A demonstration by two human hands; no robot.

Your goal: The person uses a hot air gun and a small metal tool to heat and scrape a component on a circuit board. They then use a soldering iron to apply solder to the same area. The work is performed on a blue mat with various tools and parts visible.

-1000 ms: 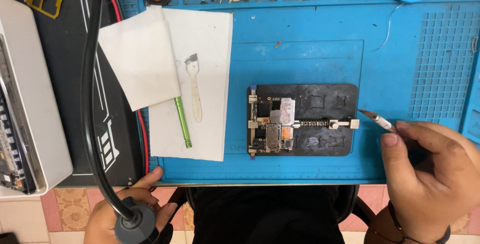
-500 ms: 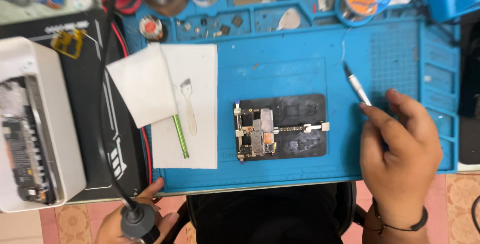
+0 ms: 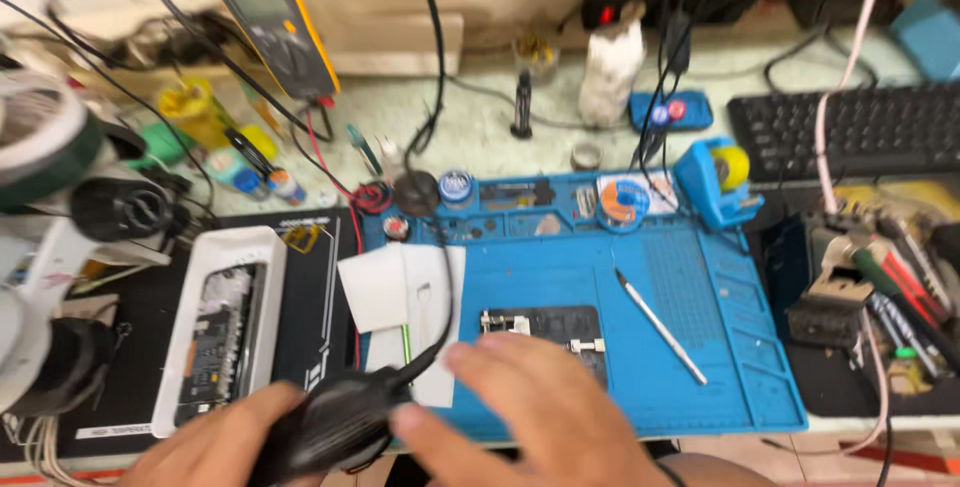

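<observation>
Gripped in the left hand (image 3: 215,437): one black handpiece (image 3: 335,427), bulbous, corded, its black cable (image 3: 438,247) rising over the blue work mat (image 3: 640,387) toward the back of the bench; fingers wrapped round the body, closed on it. Right hand (image 3: 520,407): empty, fingers spread and loose, blurred with motion, fingertips at or just beside the front of the handpiece at the near edge of the mat; contact cannot be confirmed. Change from half a second ago: the silver tweezers (image 3: 660,327), then between the right fingers, now lie loose and diagonal on the mat's right half, well clear of both hands; the right hand has crossed to the handpiece, and the view has lifted to take in the back of the bench. Reading: tweezer work is set aside, attention on the handpiece. Under the right hand: black board holder (image 3: 545,325) with circuit board, partly hidden, mid-mat. Beside it, left: white paper sheets (image 3: 385,292) with a green-handled tool. Further left: white tray (image 3: 215,327) holding an opened device, on a black mat. Back of bench: yellow multimeter (image 3: 275,27), solder reel stand (image 3: 720,177), black keyboard (image 3: 850,132).
</observation>
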